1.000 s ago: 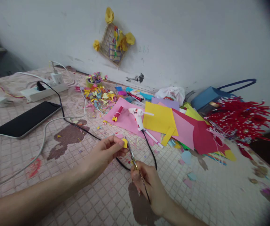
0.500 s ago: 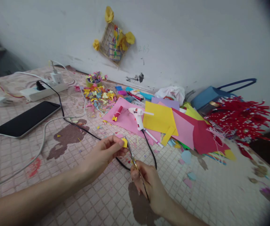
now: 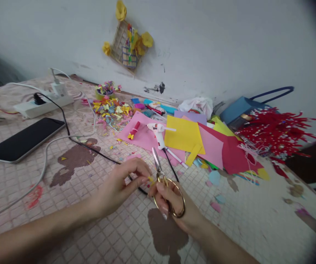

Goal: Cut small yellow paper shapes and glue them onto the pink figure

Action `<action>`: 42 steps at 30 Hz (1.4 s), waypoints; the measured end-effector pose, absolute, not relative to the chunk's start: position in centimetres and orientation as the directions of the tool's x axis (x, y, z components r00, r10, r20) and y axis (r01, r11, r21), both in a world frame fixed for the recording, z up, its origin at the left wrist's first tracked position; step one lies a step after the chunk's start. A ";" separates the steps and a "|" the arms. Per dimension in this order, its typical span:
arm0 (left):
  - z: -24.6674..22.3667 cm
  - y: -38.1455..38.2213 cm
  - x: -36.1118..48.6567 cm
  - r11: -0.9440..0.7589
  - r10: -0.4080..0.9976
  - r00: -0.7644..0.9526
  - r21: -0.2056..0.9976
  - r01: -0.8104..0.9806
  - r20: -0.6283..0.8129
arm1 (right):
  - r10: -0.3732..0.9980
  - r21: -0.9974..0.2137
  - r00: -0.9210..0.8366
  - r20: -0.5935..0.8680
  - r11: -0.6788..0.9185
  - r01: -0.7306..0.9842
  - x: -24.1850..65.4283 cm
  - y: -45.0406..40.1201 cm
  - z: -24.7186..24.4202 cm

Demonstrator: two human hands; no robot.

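Observation:
Near the middle of the table, my left hand (image 3: 126,181) pinches a small yellow paper piece (image 3: 151,180), mostly hidden by the fingers. Just right of it, my right hand (image 3: 171,198) is wrapped round gold-handled scissors (image 3: 158,165), whose blades point up and away from me, nearly together. The fingertips of both hands are close to each other at the yellow piece. Beyond them a white glue gun (image 3: 159,135) and a small red roll with a yellow bow (image 3: 134,131) lie on pink paper (image 3: 144,141).
Yellow (image 3: 184,135) and red sheets (image 3: 233,156) lie behind, beside a heap of red stems (image 3: 276,132). Paper scraps (image 3: 113,110) cover the back. On the left are a tablet (image 3: 24,139), a power strip (image 3: 43,106) and cables.
The scissors have turned so their blades point upward, off the yellow piece, and their handles now show. Both hands have drawn closer together, and the whole view has shifted slightly.

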State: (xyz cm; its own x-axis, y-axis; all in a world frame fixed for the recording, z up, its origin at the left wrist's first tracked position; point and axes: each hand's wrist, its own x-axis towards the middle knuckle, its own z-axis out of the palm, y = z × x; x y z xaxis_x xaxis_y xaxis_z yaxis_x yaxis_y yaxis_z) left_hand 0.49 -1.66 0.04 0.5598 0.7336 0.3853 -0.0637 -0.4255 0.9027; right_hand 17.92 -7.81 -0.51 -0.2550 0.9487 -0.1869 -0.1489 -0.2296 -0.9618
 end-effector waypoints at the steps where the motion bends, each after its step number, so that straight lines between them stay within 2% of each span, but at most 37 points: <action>1: 0.2 -1.8 0.4 -0.525 0.670 0.597 0.850 -0.039 0.441 | 0.943 -0.948 -0.277 -0.183 -0.244 -0.203 18.0 -7.7 -0.5; 5: 0.4 -2.1 0.2 -0.732 0.482 0.694 0.681 -0.018 0.536 | 0.918 -0.887 -0.357 -0.174 -0.304 -0.348 18.0 -7.3 -0.6; 9: 0.3 -2.1 0.2 -0.751 0.460 0.712 0.660 -0.005 0.530 | 0.924 -0.870 -0.338 -0.177 -0.308 -0.386 17.9 -7.3 -0.9; 12: 0.1 -2.1 0.5 -0.587 0.625 0.664 0.808 0.052 0.411 | 0.968 -0.933 -0.210 -0.135 -0.196 -0.301 17.9 -7.4 -1.0; 15: 0.1 -2.3 0.8 -0.238 0.780 0.607 0.969 0.061 0.153 | 0.994 -0.986 -0.067 -0.089 -0.097 -0.134 18.0 -7.6 -0.8; 17: 0.2 -2.5 1.0 -0.058 0.773 0.634 0.997 0.047 0.015 | 0.997 -0.998 -0.024 -0.068 -0.068 -0.013 18.0 -7.8 -0.4; 20: 0.2 -2.8 1.3 0.072 0.741 0.665 0.996 0.061 -0.094 | 0.999 -0.991 -0.015 -0.043 -0.041 0.131 17.9 -7.9 0.1; 23: 0.1 -2.8 1.4 0.138 0.744 0.654 0.989 0.047 -0.135 | 0.999 -0.983 -0.029 -0.032 -0.026 0.182 17.7 -8.1 0.4; 31: 0.4 -1.7 1.0 0.266 0.777 0.607 0.961 -0.080 -0.165 | 0.986 -0.991 -0.142 -0.084 -0.068 0.111 18.0 -8.2 0.3; 38: 0.6 -0.9 0.5 0.241 0.854 0.501 0.960 -0.141 -0.141 | 0.955 -0.970 -0.224 -0.193 -0.151 0.191 18.4 -8.5 0.3; 42: 0.7 -0.7 0.4 0.240 0.868 0.476 0.958 -0.155 -0.140 | 0.957 -0.962 -0.227 -0.182 -0.125 0.244 18.4 -8.5 -0.3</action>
State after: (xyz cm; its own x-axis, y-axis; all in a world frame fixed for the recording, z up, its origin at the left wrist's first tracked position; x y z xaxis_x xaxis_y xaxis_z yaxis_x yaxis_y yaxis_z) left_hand 0.41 -0.70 0.70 0.4758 0.8683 -0.1401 -0.1551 0.2396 0.9584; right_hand 18.38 -8.49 -0.28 -0.2270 0.9567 -0.1824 0.2442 -0.1254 -0.9616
